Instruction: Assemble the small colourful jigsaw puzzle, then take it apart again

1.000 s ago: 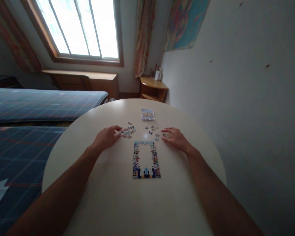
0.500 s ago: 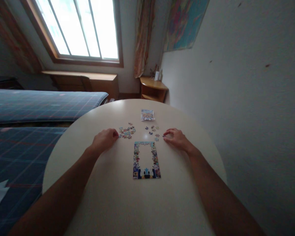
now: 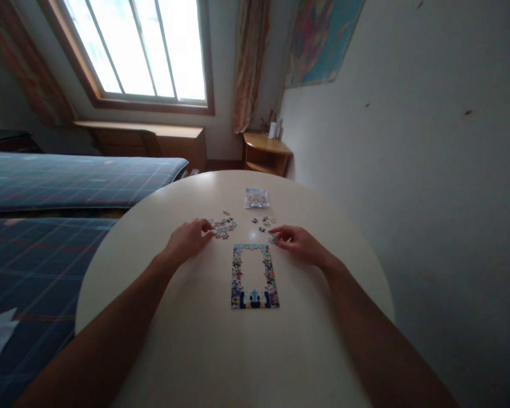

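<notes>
My left hand (image 3: 190, 240) rests at the left edge of a heap of small jigsaw puzzle pieces (image 3: 224, 228). Its fingers are bent, with a gap between thumb and forefinger, and no piece shows in them. My right hand (image 3: 298, 243) reaches in from the right, forefinger and thumb apart over loose puzzle pieces (image 3: 272, 238) that they partly cover. Between and nearer to me lies a partly assembled jigsaw puzzle (image 3: 237, 277): a colourful border around a bare, pale middle. A few more loose pieces (image 3: 262, 229) are scattered beyond it.
A small printed packet or picture (image 3: 256, 198) lies at the far part of the round, cream table (image 3: 187, 340). Plaid-covered beds (image 3: 68, 181) stand on the left, and a white wall (image 3: 429, 198) runs along the right. A wooden corner shelf (image 3: 267, 143) stands beyond.
My right hand has moved left, from a dark piece at the right onto the loose pieces. My left hand has shifted slightly right towards the heap, its finger and thumb parting.
</notes>
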{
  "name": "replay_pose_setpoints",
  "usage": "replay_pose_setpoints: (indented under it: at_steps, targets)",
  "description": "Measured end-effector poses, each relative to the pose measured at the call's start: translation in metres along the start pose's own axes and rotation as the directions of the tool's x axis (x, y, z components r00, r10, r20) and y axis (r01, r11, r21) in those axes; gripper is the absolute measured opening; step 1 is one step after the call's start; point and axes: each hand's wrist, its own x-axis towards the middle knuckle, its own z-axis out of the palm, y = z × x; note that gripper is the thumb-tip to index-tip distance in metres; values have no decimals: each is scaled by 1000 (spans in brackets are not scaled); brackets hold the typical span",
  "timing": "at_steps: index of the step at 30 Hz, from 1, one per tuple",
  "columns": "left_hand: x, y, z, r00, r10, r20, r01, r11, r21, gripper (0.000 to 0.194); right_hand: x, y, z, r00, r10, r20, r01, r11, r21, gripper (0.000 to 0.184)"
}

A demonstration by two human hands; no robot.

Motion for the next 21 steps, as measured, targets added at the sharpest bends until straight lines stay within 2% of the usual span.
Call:
replay_pose_setpoints:
  at_steps: [2, 3, 5, 7, 10, 12, 17, 21]
  targets:
    - [-1, 4, 2, 986, 160, -46, -163, 985, -60, 29, -2, -11, 4, 997, -26, 75, 23, 999, 38, 24]
    - [-3, 7, 3, 965, 257, -56, -261, 961, -93, 33, -3, -17, 7, 994, -33, 104, 27, 998, 64, 22]
    - [-8, 13, 7, 899, 437, -22, -434, 886, -161, 50, -6, -29, 12, 986, -41, 159, 23, 993, 114, 21]
    - [-15, 20, 12, 833, 550, 53, -527, 820, -224, 70, -10, -40, 17, 974, -41, 224, 7, 989, 150, 21]
    - [-26, 30, 20, 787, 589, 184, -539, 801, -259, 99, -13, -51, 22, 949, -70, 308, 24, 988, 150, 18]
    - [-32, 37, 22, 768, 593, 244, -537, 803, -260, 109, -15, -55, 24, 931, -88, 354, 44, 990, 131, 16]
    - [-39, 50, 22, 733, 619, 282, -559, 785, -267, 111, -17, -58, 25, 910, -74, 407, 20, 991, 134, 15]
    - [-41, 51, 24, 724, 627, 288, -564, 778, -276, 112, -17, -60, 26, 907, -77, 415, 28, 992, 122, 14]
